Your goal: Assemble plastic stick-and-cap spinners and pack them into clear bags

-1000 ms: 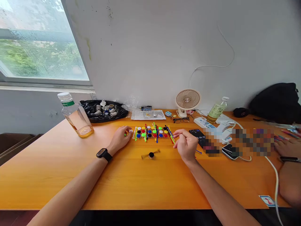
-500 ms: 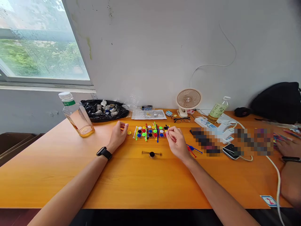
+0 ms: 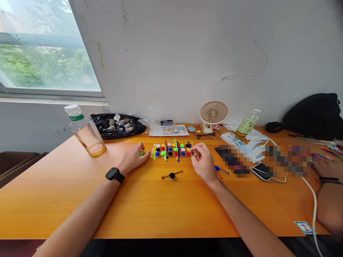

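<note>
Small coloured discs [image 3: 170, 154] lie in rows on the table, with several thin coloured sticks [image 3: 178, 151] standing or lying across them. At the row's left end, my left hand [image 3: 134, 156] rests palm down, thumb and fingers apart around a few green and yellow discs [image 3: 145, 151]. Beside the right end is my right hand [image 3: 203, 161], its fingers curled into a pinch; whatever they hold is too small to make out. Nearer to me sits a small black-topped spinner [image 3: 172, 176] with two brown arms. A blue stick and a red stick [image 3: 219, 175] lie beyond my right wrist.
A tilted-looking bottle [image 3: 87, 134] and a black bag of cylinders [image 3: 120, 126] stand left. Behind are a small fan [image 3: 213, 113] and glasses [image 3: 205, 136]. Rightward lie a power strip [image 3: 233, 140], a phone [image 3: 219, 151], a charger block [image 3: 262, 172], cables and another person's hand [image 3: 329, 167].
My left hand has turned palm down and its fingers have reached onto the discs at the left end. My right hand's fingers have shifted slightly. The spinner's arms sit at a different angle.
</note>
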`<action>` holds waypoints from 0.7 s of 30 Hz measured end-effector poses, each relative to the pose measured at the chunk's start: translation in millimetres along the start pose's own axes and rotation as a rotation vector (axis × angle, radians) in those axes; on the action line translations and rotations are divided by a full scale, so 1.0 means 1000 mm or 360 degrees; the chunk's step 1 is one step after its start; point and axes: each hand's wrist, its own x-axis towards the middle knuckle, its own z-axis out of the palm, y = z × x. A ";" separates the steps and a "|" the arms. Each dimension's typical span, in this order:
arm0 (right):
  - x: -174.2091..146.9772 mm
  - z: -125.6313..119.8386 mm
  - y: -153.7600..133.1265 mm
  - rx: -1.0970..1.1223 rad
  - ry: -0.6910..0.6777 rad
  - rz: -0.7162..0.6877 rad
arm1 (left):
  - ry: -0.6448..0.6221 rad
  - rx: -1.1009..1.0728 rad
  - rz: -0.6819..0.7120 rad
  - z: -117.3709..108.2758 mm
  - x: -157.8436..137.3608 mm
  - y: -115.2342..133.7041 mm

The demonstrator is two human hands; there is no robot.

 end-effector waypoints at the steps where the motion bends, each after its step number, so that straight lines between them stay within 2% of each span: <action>1: 0.000 -0.001 -0.001 -0.0001 0.0017 -0.0012 | -0.0008 0.0019 0.0028 0.002 -0.001 0.001; 10: -0.001 -0.004 -0.007 0.0022 0.0105 -0.0079 | 0.0224 -0.0167 0.0055 0.014 0.001 0.010; 15: -0.004 -0.001 -0.008 0.0091 0.0045 -0.0092 | 0.0119 -0.0055 0.0290 0.016 -0.001 0.018; 21: -0.006 -0.001 -0.007 0.0058 -0.0009 -0.0036 | 0.0083 0.0084 0.0342 0.018 0.001 0.018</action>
